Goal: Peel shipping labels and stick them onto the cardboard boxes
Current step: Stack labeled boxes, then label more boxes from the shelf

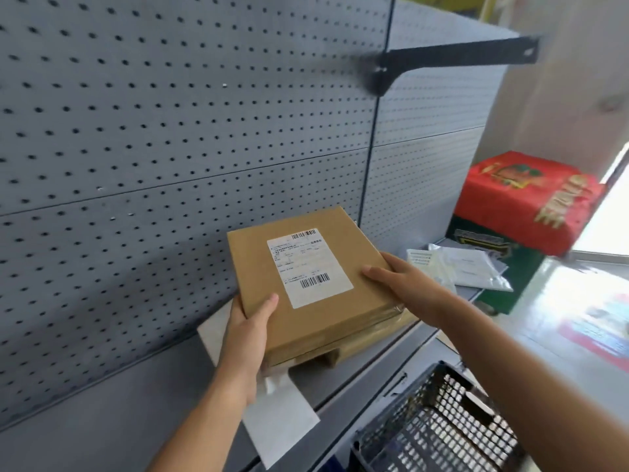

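Note:
A flat brown cardboard box (326, 315) sits at the centre of the view, above a grey shelf, on top of other brown boxes (335, 357). A white shipping label (308, 265) with two barcodes is stuck flat on its top face. My left hand (246, 338) grips the box's near left corner, thumb on top. My right hand (396, 279) holds its right edge, thumb resting on the top face. A white backing sheet (282, 417) lies on the shelf under my left wrist.
A grey pegboard wall (153, 148) rises behind the shelf (343, 390), with a black bracket (452, 57) sticking out at upper right. Clear plastic bags with papers (466, 265) and a red and green carton (524, 206) lie to the right. A black mesh basket (439, 427) stands at bottom right.

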